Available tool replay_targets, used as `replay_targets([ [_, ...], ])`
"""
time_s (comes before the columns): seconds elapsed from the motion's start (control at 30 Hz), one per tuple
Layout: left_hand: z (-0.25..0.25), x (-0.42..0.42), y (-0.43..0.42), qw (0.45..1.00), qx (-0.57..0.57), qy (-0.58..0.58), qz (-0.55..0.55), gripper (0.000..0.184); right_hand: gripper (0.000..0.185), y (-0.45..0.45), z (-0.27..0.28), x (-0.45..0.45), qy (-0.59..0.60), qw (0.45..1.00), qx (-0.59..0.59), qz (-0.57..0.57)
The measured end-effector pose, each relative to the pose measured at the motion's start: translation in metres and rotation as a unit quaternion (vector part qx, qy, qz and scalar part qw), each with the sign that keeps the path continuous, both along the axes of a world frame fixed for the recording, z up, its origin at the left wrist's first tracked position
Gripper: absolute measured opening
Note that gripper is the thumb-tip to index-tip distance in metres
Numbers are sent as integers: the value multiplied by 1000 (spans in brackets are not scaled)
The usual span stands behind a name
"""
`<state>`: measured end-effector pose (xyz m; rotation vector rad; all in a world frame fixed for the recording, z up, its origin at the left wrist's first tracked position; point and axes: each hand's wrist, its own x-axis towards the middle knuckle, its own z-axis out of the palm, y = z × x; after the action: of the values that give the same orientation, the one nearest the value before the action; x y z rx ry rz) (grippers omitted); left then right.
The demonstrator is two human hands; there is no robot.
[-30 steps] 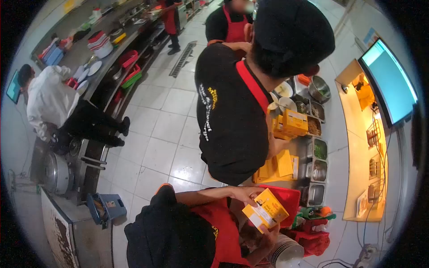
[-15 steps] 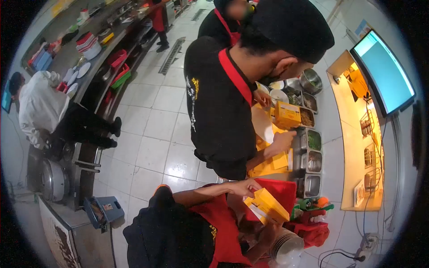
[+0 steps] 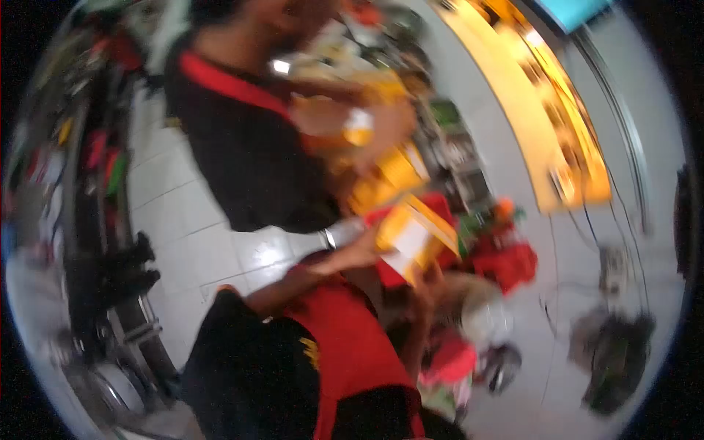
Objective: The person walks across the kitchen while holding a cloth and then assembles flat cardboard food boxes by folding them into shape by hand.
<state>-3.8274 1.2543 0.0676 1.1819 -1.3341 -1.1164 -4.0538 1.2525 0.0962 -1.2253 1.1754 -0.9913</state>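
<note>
Between my two hands is a yellow cardboard box [image 3: 433, 238] with a white panel facing up, tilted in the air. My left hand [image 3: 363, 251] grips its left edge, fingers against the white panel. At its lower right side, my right hand [image 3: 427, 280] holds it from below; motion blur smears the fingers. A red surface [image 3: 444, 207] shows behind the box. Just beyond lie several yellow cartons [image 3: 392, 180], close to a co-worker's hands [image 3: 389, 128].
A co-worker in black [image 3: 249, 154] stands at the counter ahead. Metal food pans [image 3: 469, 187] line its right side. Pale stacked dishes [image 3: 488, 319] and a red bundle [image 3: 506, 260] sit right of my hands. A lit shelf [image 3: 506, 95] runs along the wall.
The view has swung and blurred, so the scene sits further left and higher. The box has turned, now showing its white panel; my left hand has moved from its top edge to its side.
</note>
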Motion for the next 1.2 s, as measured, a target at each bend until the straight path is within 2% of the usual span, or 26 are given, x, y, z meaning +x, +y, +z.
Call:
replay_targets([
  [0.07, -12, -3, 0, 998, 6, 57, 4, 73, 53, 0, 3, 20, 110, 981, -156, -28],
  [0.1, -2, -5, 2, 997, 29, 71, -5, 64, 57, 3, 36, 45, 48, 988, -124, -79],
  [0.13, 4, -2, 2, 999, 40, -6, -19, 64, 58, -1, 22, 29, 306, 941, -144, -10],
  [0.17, 20, -1, 4, 993, 88, -74, -27, 63, 53, -7, 12, 29, 331, 926, -178, -22],
  [0.23, 37, -4, 5, 996, 46, -53, -46, 61, 47, -1, -26, 5, 403, 844, -352, -28],
  [0.27, 38, -1, 2, 996, 45, -57, -55, 61, 42, -6, -44, 4, 382, 866, -321, -28],
  [0.3, 37, -4, 2, 997, -6, -74, -6, 61, 42, -6, -38, 6, 382, 868, -316, -34],
  [0.33, 35, -5, 1, 993, -60, -88, 47, 60, 39, -8, -22, 13, 316, 923, -218, -39],
  [0.37, 34, -5, -2, 993, -60, -90, 44, 60, 35, -10, -10, 20, 242, 962, -118, -42],
  [0.4, 31, -5, -6, 980, -103, -151, 81, 63, 32, -10, -8, 27, 308, 928, -206, -30],
  [0.43, 27, -4, -10, 960, -145, -210, 118, 66, 32, -8, -6, 30, 307, 929, -206, -32],
  [0.5, 27, -2, -11, 962, -133, -205, 121, 65, 32, 0, -2, 34, 315, 921, -229, -1],
  [0.57, 35, 1, -7, 969, -70, -213, 99, 64, 33, 2, -1, 29, 336, 909, -244, 20],
  [0.63, 25, -2, -7, 969, -41, -230, 76, 61, 34, 6, 3, 29, 394, 912, -107, 24],
  [0.7, 18, 0, -7, 968, -10, -248, 49, 57, 34, 5, 4, 25, 381, 914, -140, -4],
  [0.77, 16, 6, -6, 981, -67, -180, -7, 45, 39, 3, 4, 10, 306, 950, -23, 64],
  [0.8, 20, 7, -6, 981, -66, -181, -12, 45, 39, 2, 10, 6, 305, 950, -20, 60],
  [0.87, 36, 10, -5, 969, 90, -226, -37, 34, 48, -2, 38, 1, 282, 955, 60, 77],
  [0.9, 39, 11, -6, 969, 91, -227, -41, 34, 53, -3, 45, -3, 269, 954, 100, 87],
  [0.97, 44, 17, -9, 978, 135, -136, -78, 41, 52, -7, 34, -17, 290, 945, 133, 77],
  [1.03, 41, 23, -9, 982, 124, -107, -90, 42, 43, -12, 34, -22, 228, 964, 77, 116],
  [1.07, 35, 27, -11, 982, 136, -74, -105, 39, 38, -16, 39, -33, 220, 955, 90, 175],
  [1.1, 39, 29, -12, 981, 147, -40, -120, 37, 38, -17, 52, -34, 220, 956, 89, 175],
  [1.13, 44, 29, -11, 981, 146, -40, -121, 37, 38, -17, 62, -35, 163, 961, 136, 176],
  [1.2, 56, 32, -5, 967, 228, 85, -81, 35, 38, -16, 59, -37, 106, 962, 181, 177],
])
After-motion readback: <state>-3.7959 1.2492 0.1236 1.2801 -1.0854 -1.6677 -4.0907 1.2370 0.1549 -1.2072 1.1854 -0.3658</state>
